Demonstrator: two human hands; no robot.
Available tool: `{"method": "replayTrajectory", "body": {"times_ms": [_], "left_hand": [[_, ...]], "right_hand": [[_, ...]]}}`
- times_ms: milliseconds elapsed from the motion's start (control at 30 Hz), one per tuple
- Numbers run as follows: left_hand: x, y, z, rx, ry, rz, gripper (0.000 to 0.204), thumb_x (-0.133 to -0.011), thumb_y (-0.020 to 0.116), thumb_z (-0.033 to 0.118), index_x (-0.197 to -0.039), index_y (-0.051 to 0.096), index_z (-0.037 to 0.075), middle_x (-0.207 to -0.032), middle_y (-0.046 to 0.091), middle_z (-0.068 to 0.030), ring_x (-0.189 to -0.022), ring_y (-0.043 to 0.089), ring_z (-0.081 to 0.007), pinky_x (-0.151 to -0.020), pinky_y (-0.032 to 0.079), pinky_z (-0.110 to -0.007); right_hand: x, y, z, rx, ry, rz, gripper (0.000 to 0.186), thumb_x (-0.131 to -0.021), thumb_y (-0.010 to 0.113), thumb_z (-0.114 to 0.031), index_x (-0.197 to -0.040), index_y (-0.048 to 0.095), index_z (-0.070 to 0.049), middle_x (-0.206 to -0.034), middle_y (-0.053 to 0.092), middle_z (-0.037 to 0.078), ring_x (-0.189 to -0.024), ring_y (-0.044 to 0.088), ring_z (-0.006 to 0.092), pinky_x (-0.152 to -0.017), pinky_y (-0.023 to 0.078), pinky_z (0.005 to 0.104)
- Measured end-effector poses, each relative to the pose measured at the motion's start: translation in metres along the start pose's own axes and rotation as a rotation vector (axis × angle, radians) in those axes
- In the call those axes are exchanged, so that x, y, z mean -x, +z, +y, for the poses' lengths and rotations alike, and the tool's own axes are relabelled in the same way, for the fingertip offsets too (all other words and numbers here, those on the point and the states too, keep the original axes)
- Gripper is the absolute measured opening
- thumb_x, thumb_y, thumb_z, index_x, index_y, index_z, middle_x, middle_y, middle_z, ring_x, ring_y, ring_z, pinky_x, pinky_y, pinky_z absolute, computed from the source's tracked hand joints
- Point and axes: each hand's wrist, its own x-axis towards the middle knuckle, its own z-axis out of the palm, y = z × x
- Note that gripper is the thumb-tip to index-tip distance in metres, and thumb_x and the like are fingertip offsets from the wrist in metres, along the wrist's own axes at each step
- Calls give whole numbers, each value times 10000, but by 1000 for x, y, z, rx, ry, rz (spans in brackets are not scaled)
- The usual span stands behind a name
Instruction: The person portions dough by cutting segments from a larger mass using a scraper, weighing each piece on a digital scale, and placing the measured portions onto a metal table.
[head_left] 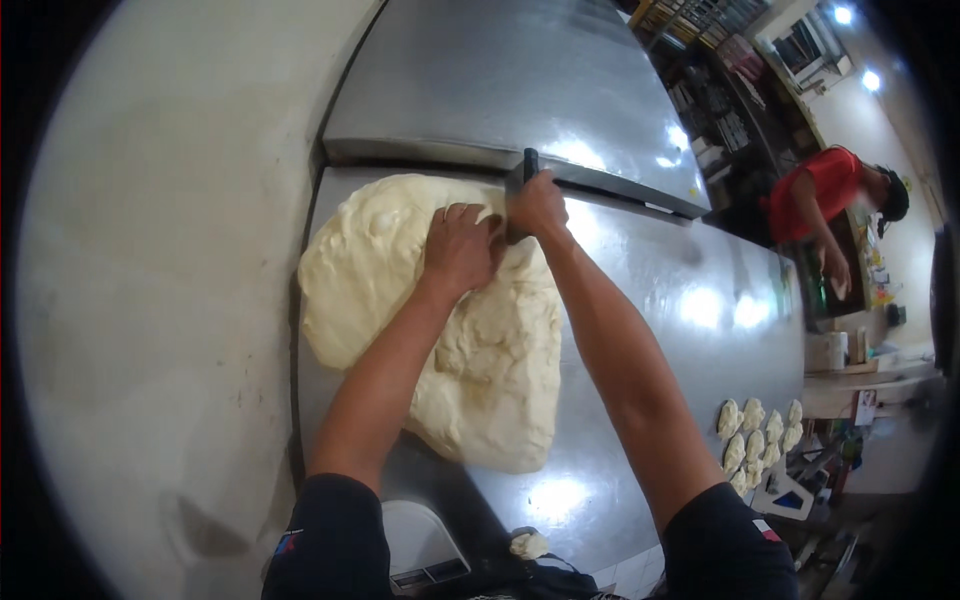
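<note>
A large mass of pale dough (pixel 490 400) lies spread over the steel table (pixel 650 270), its surface lumpy and folded. My left hand (pixel 463 248) presses into the dough's far part with its fingers curled over it; the fingertips are partly hidden. Just to its right, my right hand (pixel 540 205) is closed round the black handle of a dough cutter (pixel 516 190). The cutter's flat blade stands upright against the dough's far right edge, beside my left hand. Its lower end is hidden by the hands and dough.
A raised steel surface (pixel 480 80) borders the table at the far side. The pale wall (pixel 170 250) runs along the left. Several small dough pieces (pixel 755 440) lie at the right. A white appliance (pixel 420 540) and a dough lump (pixel 530 545) are near me. A person in red (pixel 815 195) is beyond.
</note>
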Motion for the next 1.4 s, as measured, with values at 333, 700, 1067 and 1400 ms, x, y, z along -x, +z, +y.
{"method": "replayTrajectory", "body": {"times_ms": [333, 700, 1067, 1400], "left_hand": [[15, -11, -1, -3, -22, -9, 367, -980, 607, 326, -1236, 726, 93, -1348, 638, -148, -1312, 535, -301, -1142, 376, -442], [53, -20, -12, 35, -8, 121, 400, -1005, 642, 371, -1320, 699, 131, -1406, 624, -102, -1331, 543, -300, -1126, 433, -444], [65, -28, 29, 94, -212, 175, 498, -991, 655, 345, -1428, 626, 109, -1533, 530, -151, -1522, 346, -360, -1243, 192, -629], [34, 20, 12, -208, 27, 64, 437, -1029, 553, 281, -1446, 604, 159, -1551, 522, -75, -1527, 343, -270, -1259, 124, -611]], "right_hand": [[-6, 36, -25, 124, -7, 57, 421, -888, 661, -122, -1212, 484, 82, -1117, 716, 316, -1087, 706, 481, -965, 560, 507], [-39, -3, 80, -60, 235, -27, 616, -866, 733, -253, -1309, 531, 125, -1238, 694, 306, -1163, 702, 407, -956, 577, 468], [59, -109, 59, -379, -37, 270, 523, -886, 692, -174, -1272, 482, 111, -1065, 689, 270, -845, 735, 325, -601, 587, 400], [91, 17, 12, 37, 27, 23, 553, -942, 693, -339, -1183, 448, 94, -1096, 707, 337, -1035, 703, 504, -904, 565, 538]]}}
